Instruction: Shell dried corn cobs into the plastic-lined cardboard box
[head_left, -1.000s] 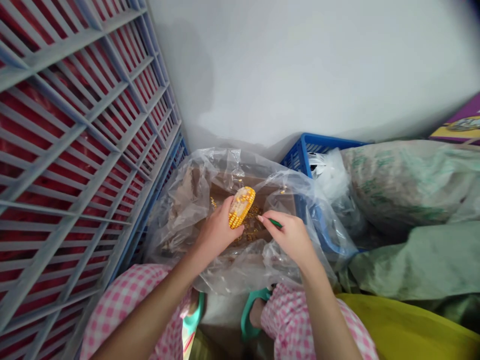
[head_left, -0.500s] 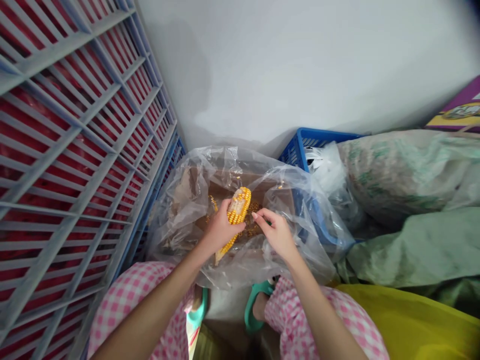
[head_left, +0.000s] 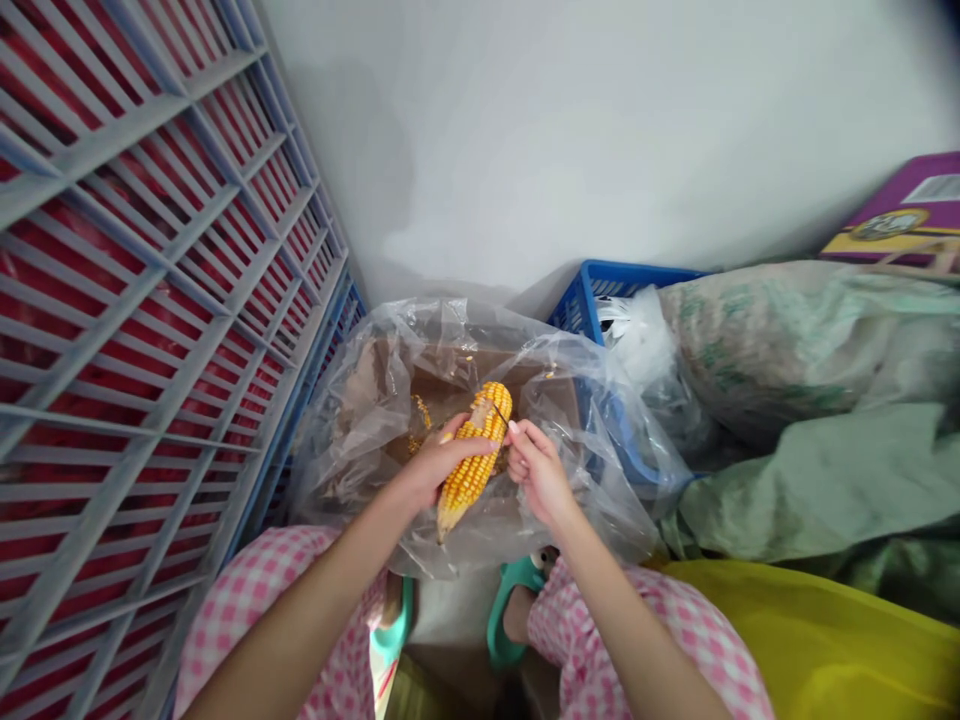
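My left hand (head_left: 444, 462) is closed around a yellow corn cob (head_left: 476, 470), which tilts with its pale pointed end toward me. A bare patch without kernels shows near the cob's far end. Just right of the cob, my right hand (head_left: 536, 465) pinches a thin dark pick (head_left: 500, 411). Its tip lies against the kernels near the bare patch; most of it is hidden in the fingers. Both hands are above a cardboard box (head_left: 420, 370) lined with a clear plastic bag (head_left: 341, 420). Loose kernels (head_left: 422, 412) lie inside.
Slatted crates (head_left: 172, 300) with red contents rise on the left. To the right stand a blue basket (head_left: 585, 300), a bulky sack (head_left: 757, 340) and yellow material (head_left: 810, 630). A white wall (head_left: 525, 150) is behind, and my green slippers (head_left: 502, 620) are below.
The cob has turned in my left hand, so more full kernel rows face up. My right hand has moved left to the cob, and the pick now shows against it.
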